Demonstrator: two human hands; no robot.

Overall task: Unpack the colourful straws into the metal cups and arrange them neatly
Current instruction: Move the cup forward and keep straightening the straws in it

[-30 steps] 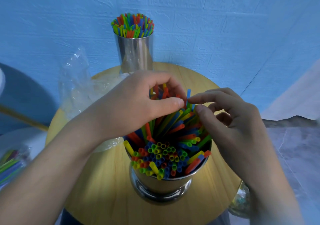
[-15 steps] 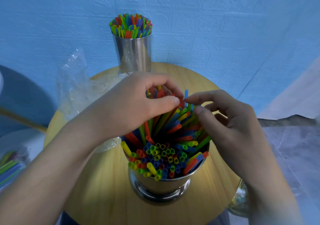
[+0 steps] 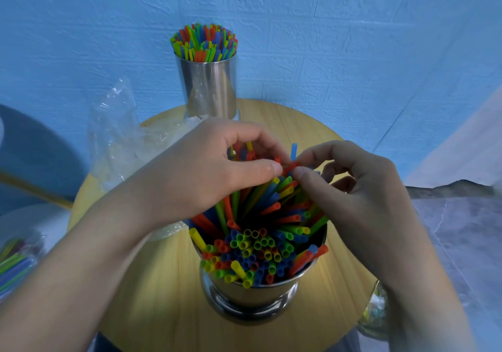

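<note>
A metal cup (image 3: 251,298) stands near the front of the round wooden table, packed with colourful straws (image 3: 258,248) that lean in many directions. My left hand (image 3: 201,172) is curled round the tops of the far straws, thumb tip against them. Beside it my right hand (image 3: 350,186) pinches a red straw (image 3: 292,166) between thumb and forefinger; a blue straw tip sticks up just behind. At the table's far edge a second metal cup (image 3: 210,88) holds an upright, tidy bunch of straws (image 3: 203,43).
A crumpled clear plastic bag (image 3: 122,140) lies on the round wooden table (image 3: 152,283) at the left. More straws in plastic (image 3: 13,264) lie off the table at the far left. A blue wall stands close behind. Something glassy (image 3: 376,313) sits below the table's right edge.
Both hands have drawn closer together over the leaning straws. My right thumb and forefinger have closed on a red straw next to my left thumb.
</note>
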